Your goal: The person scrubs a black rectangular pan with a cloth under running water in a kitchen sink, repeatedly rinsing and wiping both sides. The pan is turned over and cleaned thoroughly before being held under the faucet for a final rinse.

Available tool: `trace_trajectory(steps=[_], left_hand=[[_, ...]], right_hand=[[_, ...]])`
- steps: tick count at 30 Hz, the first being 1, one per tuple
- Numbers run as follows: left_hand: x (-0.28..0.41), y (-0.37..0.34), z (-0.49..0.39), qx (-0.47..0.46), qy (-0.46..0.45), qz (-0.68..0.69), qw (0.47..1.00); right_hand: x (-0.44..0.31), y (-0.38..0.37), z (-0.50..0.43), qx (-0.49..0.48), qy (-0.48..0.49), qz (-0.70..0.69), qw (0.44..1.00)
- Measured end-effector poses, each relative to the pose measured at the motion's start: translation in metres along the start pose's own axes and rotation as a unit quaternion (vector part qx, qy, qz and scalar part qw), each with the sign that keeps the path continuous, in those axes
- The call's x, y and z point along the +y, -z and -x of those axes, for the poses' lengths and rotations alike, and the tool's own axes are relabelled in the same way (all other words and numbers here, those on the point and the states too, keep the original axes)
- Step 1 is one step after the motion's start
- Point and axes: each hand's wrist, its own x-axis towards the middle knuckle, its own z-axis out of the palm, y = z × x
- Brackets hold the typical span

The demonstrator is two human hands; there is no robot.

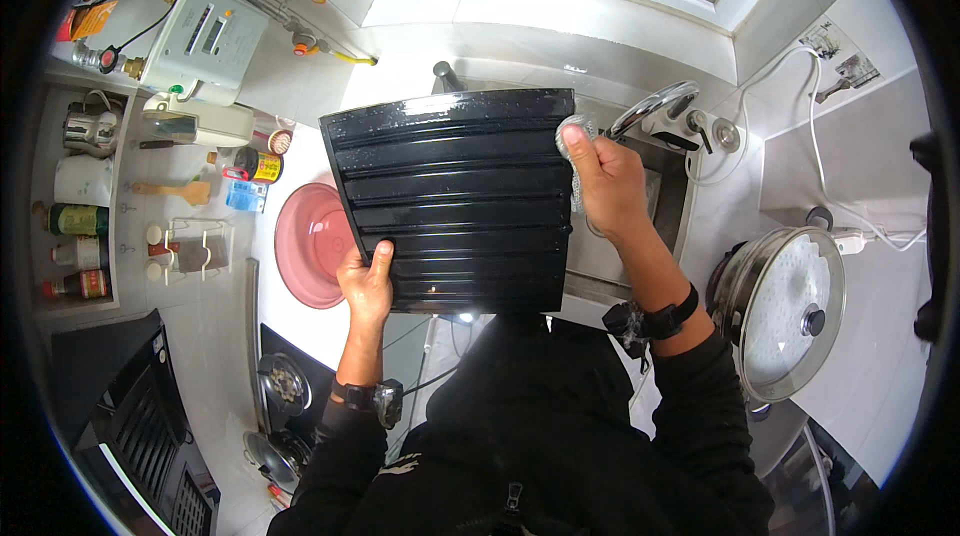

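A wet, black ribbed panel (465, 198), which looks like a range hood filter, is tilted up in front of me over the counter and sink edge. My left hand (367, 281) grips its lower left edge, thumb on the ribbed face. At the upper right edge, my right hand (606, 180) presses a grey mesh scrubbing cloth (576, 132) against the panel, thumb on top. The fingers of both hands are partly hidden. Behind the panel, the stainless steel sink (600, 266) shows only in part.
A pink plastic basin (311, 251) stands left of the panel. The chrome faucet (656, 105) arches over the sink at the right. Farther right is a large lidded pot (787, 311). A gas stove (289, 386) lies at lower left, below wall racks with bottles.
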Motion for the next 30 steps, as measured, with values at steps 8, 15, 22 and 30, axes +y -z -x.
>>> trace_trajectory(steps=[8,15,22,30], left_hand=[[-0.002,0.002,-0.013,0.006,0.067,0.042,0.997],[-0.008,-0.006,-0.014,-0.020,0.054,0.037,0.998],[-0.018,-0.011,-0.009,-0.023,0.048,0.007,0.999],[-0.029,-0.020,-0.021,-0.056,0.144,-0.092,0.984]], right_hand=[[-0.005,0.027,0.005,-0.212,0.087,-0.064,0.971],[-0.001,0.012,0.009,-0.072,0.096,-0.039,0.992],[0.024,0.000,-0.002,-0.003,-0.076,0.025,0.997],[0.129,-0.025,0.018,-0.125,-0.176,-0.279,0.936]])
